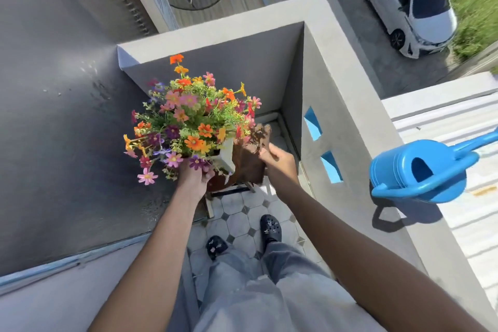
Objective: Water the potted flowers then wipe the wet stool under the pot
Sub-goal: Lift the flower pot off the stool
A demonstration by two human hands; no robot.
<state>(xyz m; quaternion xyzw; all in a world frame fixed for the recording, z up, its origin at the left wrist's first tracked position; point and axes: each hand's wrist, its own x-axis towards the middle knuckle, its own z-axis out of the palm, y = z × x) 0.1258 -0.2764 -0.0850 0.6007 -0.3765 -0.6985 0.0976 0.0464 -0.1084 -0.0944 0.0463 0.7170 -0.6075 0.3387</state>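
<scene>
1. Head view, item one: I am logging the left hand [194,176], which is gripping the underside of the white pot [225,156], fingers curled up around its near edge, and holding it tilted toward the wall on the left.
2. Potted flowers [188,118]: orange, pink, purple and red blooms are spilling over the pot and partly covering the left hand.
3. Right hand [279,160]: I am seeing it clasp the right edge of the brown stool [249,162], thumb on top, fingers wrapped over the side.
4. Stool: it is standing in the balcony corner on the tiled floor [242,219], directly under the pot; I cannot tell whether the pot is touching the seat. Its lighter legs are showing just below the seat.
5. Blue watering can [420,170]: it is sitting on top of the grey parapet wall [347,105], well apart from both hands, spout pointing right and casting a shadow on the ledge.
6. Feet: black clogs [270,228] are resting on the tiles near the stool.
7. White car [407,3]: it is parked on the ground beyond the wall.
</scene>
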